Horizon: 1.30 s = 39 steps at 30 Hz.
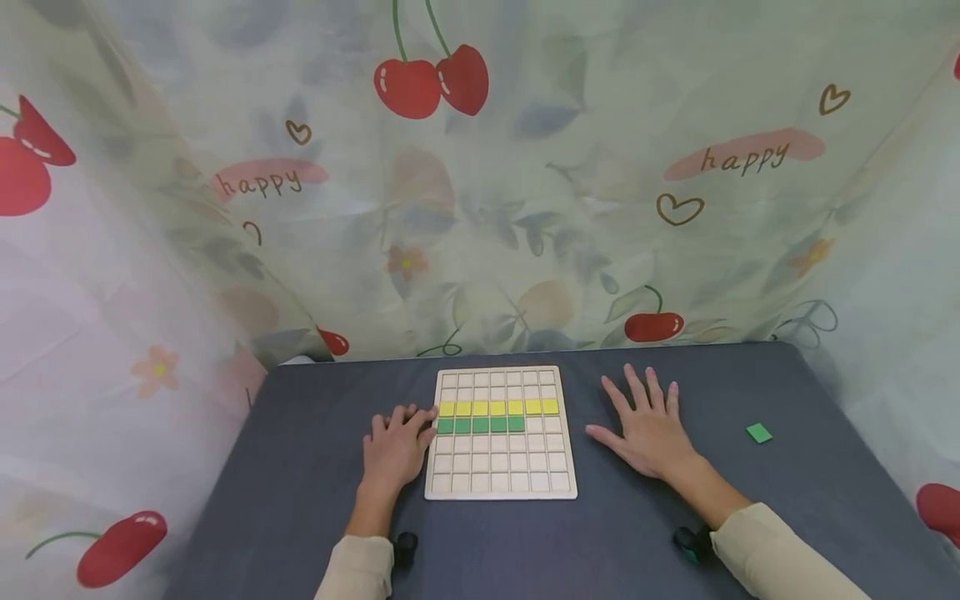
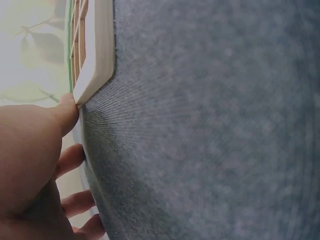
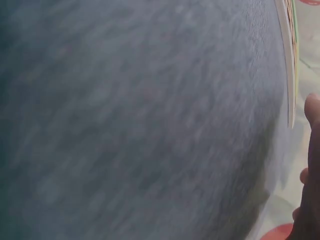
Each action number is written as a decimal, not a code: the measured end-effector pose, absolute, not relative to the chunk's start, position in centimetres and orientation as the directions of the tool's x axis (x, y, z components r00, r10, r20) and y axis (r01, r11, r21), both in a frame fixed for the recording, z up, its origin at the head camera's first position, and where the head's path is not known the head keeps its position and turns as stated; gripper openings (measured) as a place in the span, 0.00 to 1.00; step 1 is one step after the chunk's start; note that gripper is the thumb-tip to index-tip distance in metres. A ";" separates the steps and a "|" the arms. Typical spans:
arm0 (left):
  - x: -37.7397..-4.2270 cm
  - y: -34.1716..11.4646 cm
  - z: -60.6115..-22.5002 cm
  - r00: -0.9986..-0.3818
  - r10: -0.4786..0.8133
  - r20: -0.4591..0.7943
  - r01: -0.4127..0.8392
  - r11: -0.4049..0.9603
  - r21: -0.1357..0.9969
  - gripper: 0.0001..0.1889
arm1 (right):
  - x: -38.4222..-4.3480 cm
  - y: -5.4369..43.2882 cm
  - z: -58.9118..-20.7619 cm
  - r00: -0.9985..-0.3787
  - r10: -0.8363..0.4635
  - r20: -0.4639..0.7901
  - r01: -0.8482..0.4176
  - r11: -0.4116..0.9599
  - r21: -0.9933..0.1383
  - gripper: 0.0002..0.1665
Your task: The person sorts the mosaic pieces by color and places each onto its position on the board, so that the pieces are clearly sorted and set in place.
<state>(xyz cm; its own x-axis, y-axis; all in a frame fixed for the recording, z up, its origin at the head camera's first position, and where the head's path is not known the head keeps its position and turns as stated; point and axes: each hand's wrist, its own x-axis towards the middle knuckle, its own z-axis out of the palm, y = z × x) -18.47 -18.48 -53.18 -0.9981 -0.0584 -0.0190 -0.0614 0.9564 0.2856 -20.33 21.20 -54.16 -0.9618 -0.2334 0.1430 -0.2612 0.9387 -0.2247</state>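
A pale wooden grid board (image 1: 501, 482) lies on the dark table, with a full row of yellow square tiles (image 1: 498, 408). Below that row, green tiles (image 1: 481, 425) fill the cells from the left, and the two rightmost cells are bare. My left hand (image 1: 395, 450) rests at the board's left edge, its thumb (image 2: 67, 111) touching the rim in the left wrist view and the other fingers loosely bent. To the right of the board, my right hand (image 1: 651, 432) is spread over the table with straight fingers, holding nothing. Farther right lies a loose green tile (image 1: 759, 432).
Dark cloth (image 1: 300, 500) covers the table. Printed curtains (image 1: 525, 208) with cherries hang behind it and on both sides. A black strap device (image 1: 406, 547) sits at the left wrist, and another black device (image 1: 692, 543) at the right.
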 end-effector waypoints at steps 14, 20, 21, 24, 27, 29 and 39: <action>-18.7 -18.5 -53.5 -0.998 -0.057 -0.024 -0.061 0.960 0.274 0.22 | -19.2 25.8 -53.6 -0.978 -0.173 0.118 -0.197 0.953 -0.230 0.53; -18.8 -18.6 -53.5 -0.998 -0.056 -0.028 -0.062 0.962 0.267 0.21 | -18.8 28.1 -53.4 -0.988 -0.139 0.071 -0.151 0.963 -0.224 0.55; -18.7 -18.6 -53.5 -0.998 -0.054 -0.026 -0.060 0.962 0.267 0.21 | -18.7 28.4 -53.4 -0.989 -0.135 0.065 -0.146 0.964 -0.223 0.55; -18.6 -18.7 -53.6 -0.998 -0.055 -0.025 -0.060 0.961 0.269 0.21 | -18.5 29.2 -53.4 -0.991 -0.123 0.052 -0.131 0.967 -0.217 0.55; -18.6 -18.7 -53.6 -0.998 -0.056 -0.022 -0.060 0.960 0.273 0.22 | -18.3 30.2 -53.5 -0.993 -0.112 0.046 -0.119 0.969 -0.216 0.55; -18.6 -18.7 -53.7 -0.998 -0.057 -0.016 -0.059 0.959 0.277 0.22 | -18.2 30.8 -53.5 -0.994 -0.102 0.051 -0.110 0.970 -0.216 0.55; -18.7 -18.6 -53.6 -0.999 -0.043 0.011 -0.038 0.960 0.277 0.21 | -17.5 34.0 -54.0 -0.999 -0.041 0.027 -0.046 0.971 -0.236 0.54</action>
